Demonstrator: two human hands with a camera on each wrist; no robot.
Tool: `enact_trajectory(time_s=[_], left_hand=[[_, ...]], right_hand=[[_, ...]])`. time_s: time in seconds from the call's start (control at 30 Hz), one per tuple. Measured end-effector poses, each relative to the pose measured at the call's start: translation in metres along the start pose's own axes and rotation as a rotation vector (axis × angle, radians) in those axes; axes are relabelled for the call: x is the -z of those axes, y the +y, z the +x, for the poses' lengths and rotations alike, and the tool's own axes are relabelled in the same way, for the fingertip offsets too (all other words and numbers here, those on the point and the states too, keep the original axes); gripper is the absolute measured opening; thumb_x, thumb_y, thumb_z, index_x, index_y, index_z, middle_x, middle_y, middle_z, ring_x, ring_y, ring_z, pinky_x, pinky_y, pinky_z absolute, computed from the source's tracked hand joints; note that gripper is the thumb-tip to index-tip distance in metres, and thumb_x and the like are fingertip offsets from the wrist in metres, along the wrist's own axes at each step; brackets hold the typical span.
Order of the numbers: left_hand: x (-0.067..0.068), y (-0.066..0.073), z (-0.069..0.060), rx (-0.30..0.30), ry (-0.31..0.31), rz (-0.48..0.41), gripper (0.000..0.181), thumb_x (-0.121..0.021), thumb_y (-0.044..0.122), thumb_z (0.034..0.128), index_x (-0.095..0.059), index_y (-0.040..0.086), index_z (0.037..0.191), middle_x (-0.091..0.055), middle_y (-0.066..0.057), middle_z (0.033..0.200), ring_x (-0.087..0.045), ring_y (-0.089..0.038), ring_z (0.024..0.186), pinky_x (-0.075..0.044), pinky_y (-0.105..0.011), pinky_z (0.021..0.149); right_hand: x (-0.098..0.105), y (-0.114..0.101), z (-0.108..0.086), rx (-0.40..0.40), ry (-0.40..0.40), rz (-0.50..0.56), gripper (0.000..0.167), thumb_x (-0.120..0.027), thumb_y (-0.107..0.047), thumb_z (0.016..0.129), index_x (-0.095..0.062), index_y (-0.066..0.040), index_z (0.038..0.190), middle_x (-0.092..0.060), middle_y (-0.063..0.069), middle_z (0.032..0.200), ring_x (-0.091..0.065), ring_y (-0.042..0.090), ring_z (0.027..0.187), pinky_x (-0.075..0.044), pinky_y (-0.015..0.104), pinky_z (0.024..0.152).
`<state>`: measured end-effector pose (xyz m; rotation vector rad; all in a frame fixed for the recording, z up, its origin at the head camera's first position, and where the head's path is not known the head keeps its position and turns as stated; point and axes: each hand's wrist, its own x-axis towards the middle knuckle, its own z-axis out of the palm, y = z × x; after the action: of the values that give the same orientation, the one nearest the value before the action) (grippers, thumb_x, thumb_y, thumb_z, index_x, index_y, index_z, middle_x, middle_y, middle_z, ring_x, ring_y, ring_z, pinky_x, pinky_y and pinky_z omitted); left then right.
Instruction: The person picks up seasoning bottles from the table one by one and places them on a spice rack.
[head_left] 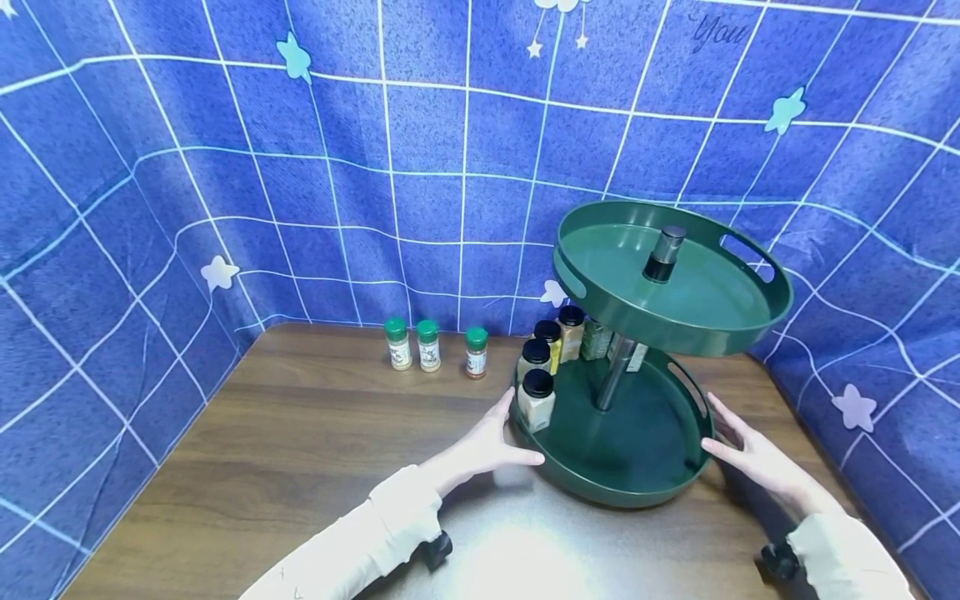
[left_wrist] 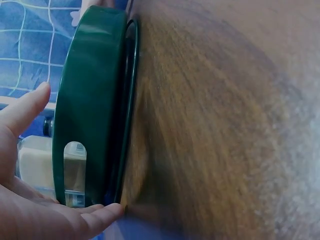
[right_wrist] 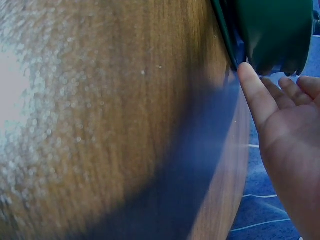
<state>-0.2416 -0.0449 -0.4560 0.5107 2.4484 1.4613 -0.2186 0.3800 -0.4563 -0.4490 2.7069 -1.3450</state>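
A dark green two-tier round tray stand (head_left: 630,497) stands on the wooden table. Against the left side of its lower tier rests my left hand (head_left: 487,446), thumb spread toward the front. On the opposite side, the fingers of my right hand (head_left: 761,458) touch the lower rim near a handle slot. Both hands have fairly straight, spread fingers. Several square jars with black lids, among them a pale-filled jar (head_left: 537,408), line the lower tier's left edge. A green-flecked jar (head_left: 596,340) is partly hidden beneath the upper tier (head_left: 675,329).
Three small spice bottles with green caps stand at the back of the table (head_left: 315,433): a left bottle (head_left: 398,346), a middle bottle (head_left: 428,347) and a right bottle (head_left: 476,353). Behind them hangs a blue grid-patterned cloth (head_left: 420,200) with stars.
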Motion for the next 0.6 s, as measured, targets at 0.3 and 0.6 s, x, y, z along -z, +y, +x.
enact_trajectory(time_s=[0.3,0.6], left_hand=[[0.001,-0.002,0.007,0.016,0.016,-0.035,0.112,-0.083,0.032,0.0705,-0.010,0.007,0.151,-0.020,-0.017,0.155,-0.032,-0.033,0.137,-0.028,-0.046,0.111],[0.003,-0.003,0.013,0.021,0.020,-0.074,0.112,-0.083,0.030,0.0701,-0.010,0.007,0.151,-0.019,-0.016,0.155,-0.032,-0.035,0.137,-0.027,-0.047,0.111]], right_hand=[[0.000,-0.002,0.000,-0.015,-0.005,-0.005,0.076,-0.054,-0.017,0.096,-0.004,-0.015,0.153,-0.009,0.030,0.153,-0.021,0.058,0.129,-0.028,-0.001,0.085],[0.000,-0.002,0.001,-0.016,-0.005,-0.003,0.075,-0.054,-0.017,0.096,-0.005,-0.014,0.153,-0.011,0.030,0.152,-0.022,0.058,0.128,-0.029,-0.001,0.085]])
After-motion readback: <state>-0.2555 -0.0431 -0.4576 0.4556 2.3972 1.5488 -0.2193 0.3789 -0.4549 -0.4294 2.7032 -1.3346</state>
